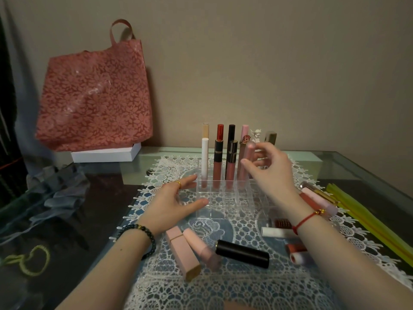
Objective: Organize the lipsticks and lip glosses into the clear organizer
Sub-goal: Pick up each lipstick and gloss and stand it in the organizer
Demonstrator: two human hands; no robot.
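1. A green string loop (33, 260) and a grey-blue cloth (58, 193) lie at the left end of the glass desk (357, 166).
2. A red bag (96, 104) with a flower pattern stands on a white box (105, 154) by the wall.
3. The left hand (176, 204) is at the left side of the clear organizer (223, 206). Its fingers are straight and spread wide, and they hold nothing.
4. In front of it, a square pink lipstick (182, 251), a round pink lipstick (200, 248) and a black lipstick (242, 253) lie loose on the lace mat (223, 287).
5. The organizer sits on the mat in the middle of the desk. Its back slots hold tubes standing up: a white tube (205, 157), then two dark lip glosses (218, 162) with gold marks too small to read. Taller tubes stand behind them.
6. The right hand (270, 173) reaches over the organizer. Its fingers curl round a pink lip gloss (249, 157), which stands upright at the right end of the back slots.
7. More tubes (319, 202) lie loose on the mat under and beside the right arm.
8. Yellow strips (368, 220) lie at the right.
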